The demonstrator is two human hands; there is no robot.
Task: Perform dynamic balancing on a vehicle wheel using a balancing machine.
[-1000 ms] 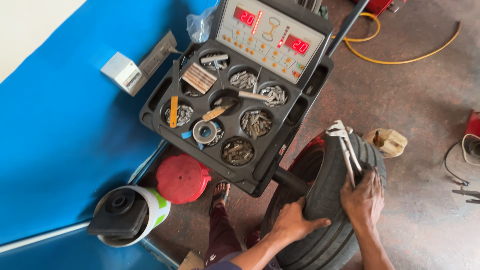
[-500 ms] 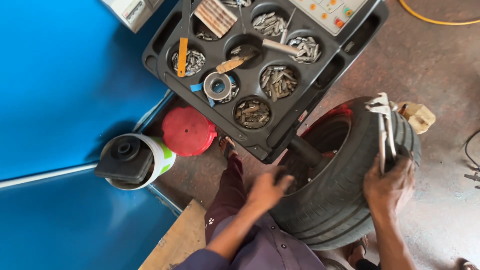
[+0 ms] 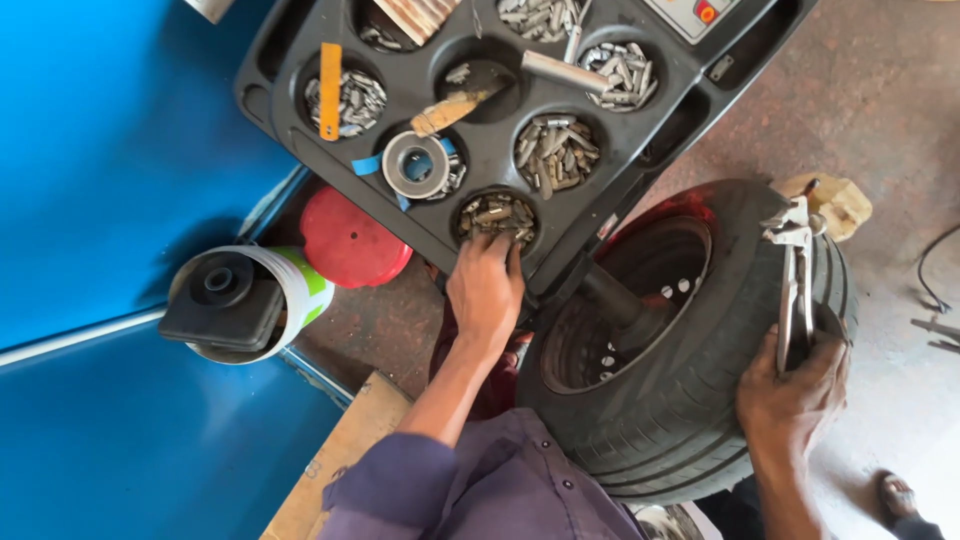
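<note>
In the tray cup (image 3: 497, 215), left fingers (image 3: 490, 262) loosely spread; right hand (image 3: 790, 385) clenched on pliers (image 3: 795, 275).

Left hand (image 3: 485, 290) reaches into tray (image 3: 300, 90) weights (image 3: 497, 215); right hand (image 3: 790, 390) holds pliers (image 3: 795, 280) on tyre (image 3: 680, 420).

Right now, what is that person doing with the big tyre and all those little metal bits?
A person is working at a wheel machine. Their left hand reaches into the nearest round pocket of the black tray, with its fingers among the small metal pieces. Their right hand grips metal pliers resting on top of the tyre, which sits mounted on the machine's shaft.
</note>
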